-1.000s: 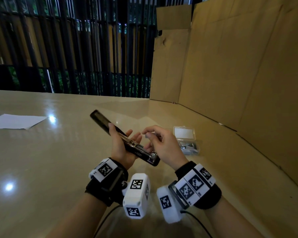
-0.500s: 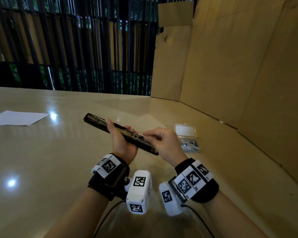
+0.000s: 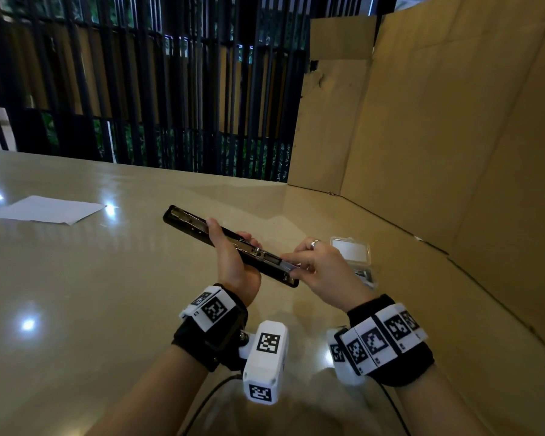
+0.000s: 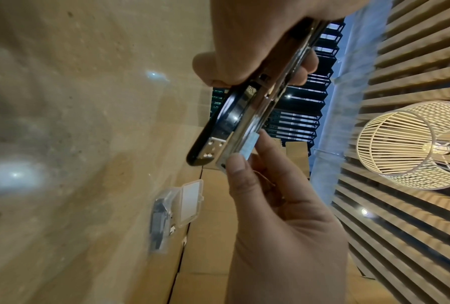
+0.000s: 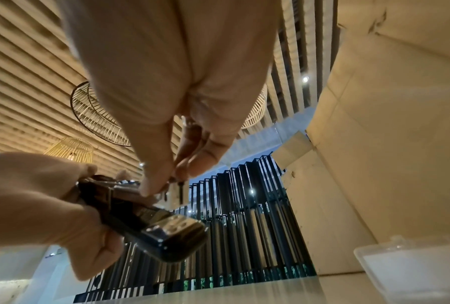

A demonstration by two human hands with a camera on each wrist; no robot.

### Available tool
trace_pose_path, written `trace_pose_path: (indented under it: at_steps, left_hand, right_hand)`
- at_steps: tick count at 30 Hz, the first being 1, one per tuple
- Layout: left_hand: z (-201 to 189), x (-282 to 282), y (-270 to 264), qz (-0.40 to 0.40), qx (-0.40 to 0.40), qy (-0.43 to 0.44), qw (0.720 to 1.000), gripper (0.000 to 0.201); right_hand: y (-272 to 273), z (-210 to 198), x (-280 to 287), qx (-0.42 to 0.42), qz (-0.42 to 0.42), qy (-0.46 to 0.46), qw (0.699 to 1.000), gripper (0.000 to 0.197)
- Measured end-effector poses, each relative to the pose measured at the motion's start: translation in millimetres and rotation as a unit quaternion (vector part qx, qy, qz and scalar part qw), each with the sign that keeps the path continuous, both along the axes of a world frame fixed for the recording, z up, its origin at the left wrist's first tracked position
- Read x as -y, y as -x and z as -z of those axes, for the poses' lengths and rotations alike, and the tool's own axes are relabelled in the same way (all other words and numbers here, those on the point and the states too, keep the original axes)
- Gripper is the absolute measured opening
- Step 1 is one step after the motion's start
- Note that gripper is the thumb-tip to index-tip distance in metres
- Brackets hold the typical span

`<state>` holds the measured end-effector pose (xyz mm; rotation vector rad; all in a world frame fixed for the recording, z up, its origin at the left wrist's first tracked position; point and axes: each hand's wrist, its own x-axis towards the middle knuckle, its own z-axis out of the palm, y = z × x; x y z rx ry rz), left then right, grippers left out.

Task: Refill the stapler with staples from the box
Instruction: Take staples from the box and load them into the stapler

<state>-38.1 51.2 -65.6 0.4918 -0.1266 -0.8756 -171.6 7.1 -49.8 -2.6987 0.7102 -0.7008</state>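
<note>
One clear plastic box [image 3: 353, 251] sits open on the table [image 3: 76, 294] just right of the hands, lid flipped up, dark staple strips inside its tray, count not readable. Stapler [image 3: 233, 250] is off the table, opened out flat, long axis running from far-left to near-right, metal end nearest the wearer. Left hand [image 3: 233, 265] grips the stapler's middle, fingers curled round it. Right hand [image 3: 324, 275] pinches a short staple strip [image 4: 249, 146] between thumb and fingertips, held against the metal channel at the near end. Paper sheet [image 3: 44, 209] lies far left, well apart. Versus 0.5 s ago: stapler angle roughly the same, right-hand fingers shifted toward the near end.
</note>
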Motion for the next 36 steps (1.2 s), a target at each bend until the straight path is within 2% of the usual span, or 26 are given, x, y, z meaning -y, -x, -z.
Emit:
trace_pose_path:
  at_steps: [5, 9, 15, 18, 22, 24, 27, 32, 36]
  left_hand:
    - [0.5, -1.4, 2.7, 0.016, 0.026, -0.002, 1.0, 0.051]
    - [-2.3, -0.7, -2.5, 0.045, 0.066, -0.043, 0.996, 0.055]
    - [-10.1, -8.0, -13.4, 0.134, 0.106, -0.126, 0.977, 0.062]
    - [-8.8, -8.3, -13.2, 0.161, 0.113, -0.153, 0.969, 0.063]
    - [-2.7, -7.6, -11.5, 0.167, 0.113, -0.176, 0.964, 0.063]
    - [-0.4, -7.0, -12.8, 0.166, 0.109, -0.185, 0.962, 0.063]
    - [1.9, -6.4, -14.2, 0.169, 0.117, -0.193, 0.96, 0.064]
    - [-0.7, -7.4, -13.7, 0.178, 0.141, -0.193, 0.955, 0.064]
    - [-5.4, -9.6, -13.6, 0.196, 0.164, -0.189, 0.948, 0.065]
  right_hand:
    - [6.6, -2.6, 4.9, 0.037, -0.011, -0.02, 0.999, 0.026]
    - [10.8, -4.5, 4.8, 0.025, -0.039, -0.019, 0.999, 0.038]
    - [13.7, -20.4, -10.8, -0.129, -0.059, 0.024, 0.99, 0.036]
    - [9.9, -30.1, -18.8, -0.227, -0.059, 0.116, 0.965, 0.037]
    - [2.0, -29.9, -24.5, -0.31, -0.08, 0.259, 0.911, 0.033]
    - [-0.8, -25.9, -24.9, -0.329, -0.09, 0.284, 0.896, 0.031]
    - [-2.6, -22.1, -23.1, -0.347, -0.095, 0.284, 0.889, 0.031]
    - [-2.4, -21.3, -18.9, -0.338, -0.105, 0.275, 0.894, 0.036]
    - [3.6, -24.6, -18.6, -0.216, -0.143, 0.208, 0.943, 0.033]
